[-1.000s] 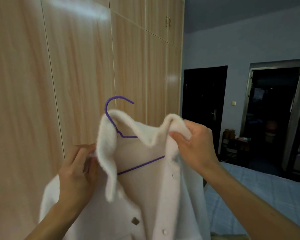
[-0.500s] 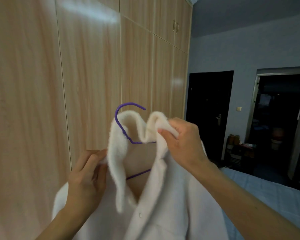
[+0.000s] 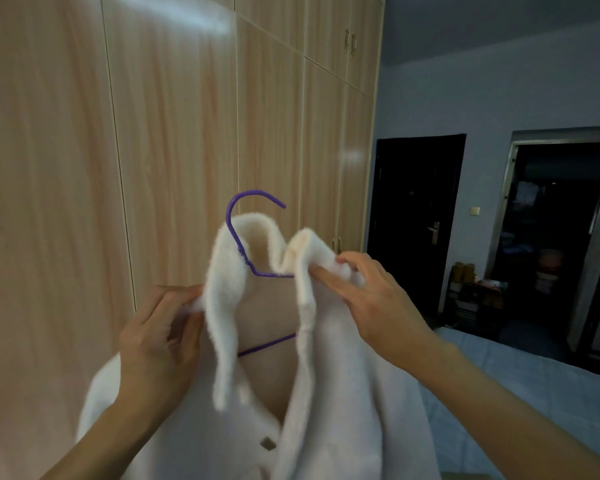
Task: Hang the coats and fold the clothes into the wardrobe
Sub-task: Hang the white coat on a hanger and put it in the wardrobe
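coat held up at the wardrobe

head view: i hold the white coat [image 3: 343, 410] up in front of the closed wardrobe [image 3: 174, 133] doors. my left hand [image 3: 160, 344] pinches the left collar edge, fingers curled on the fleece. my right hand [image 3: 378, 303] pinches the right collar flap. the purple hanger [image 3: 228, 216] sits inside the neck, hook poking above the collar. the bed [image 3: 534, 393] lies lower right.
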`<action>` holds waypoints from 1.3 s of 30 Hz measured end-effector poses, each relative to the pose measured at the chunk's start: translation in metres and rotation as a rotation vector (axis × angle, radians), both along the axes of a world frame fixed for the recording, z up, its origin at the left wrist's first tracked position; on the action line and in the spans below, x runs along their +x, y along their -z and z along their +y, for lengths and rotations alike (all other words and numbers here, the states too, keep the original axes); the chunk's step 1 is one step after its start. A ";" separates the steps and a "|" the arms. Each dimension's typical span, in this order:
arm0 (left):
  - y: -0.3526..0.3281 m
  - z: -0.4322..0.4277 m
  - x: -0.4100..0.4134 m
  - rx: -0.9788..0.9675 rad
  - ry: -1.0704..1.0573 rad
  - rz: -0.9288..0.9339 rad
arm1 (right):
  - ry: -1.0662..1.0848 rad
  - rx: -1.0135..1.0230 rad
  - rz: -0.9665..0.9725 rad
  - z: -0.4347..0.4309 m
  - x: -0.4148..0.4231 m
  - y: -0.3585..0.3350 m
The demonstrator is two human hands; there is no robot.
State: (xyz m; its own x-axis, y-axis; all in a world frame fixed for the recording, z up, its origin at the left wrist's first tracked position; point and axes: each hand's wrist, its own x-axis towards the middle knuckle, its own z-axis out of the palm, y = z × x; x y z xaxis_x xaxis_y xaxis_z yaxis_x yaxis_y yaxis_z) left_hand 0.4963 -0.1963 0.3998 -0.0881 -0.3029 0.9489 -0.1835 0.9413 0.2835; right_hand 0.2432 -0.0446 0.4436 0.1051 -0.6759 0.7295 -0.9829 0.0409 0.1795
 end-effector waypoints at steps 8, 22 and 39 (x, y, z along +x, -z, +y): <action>-0.002 0.008 0.005 -0.016 0.008 -0.035 | -0.172 -0.281 -0.294 -0.005 -0.016 0.022; -0.005 0.007 0.020 -0.051 -0.034 -0.103 | -0.294 -0.061 -0.327 0.003 0.001 0.010; -0.004 0.023 0.006 -0.073 0.043 -0.133 | -0.326 -0.014 -0.358 0.000 0.036 -0.007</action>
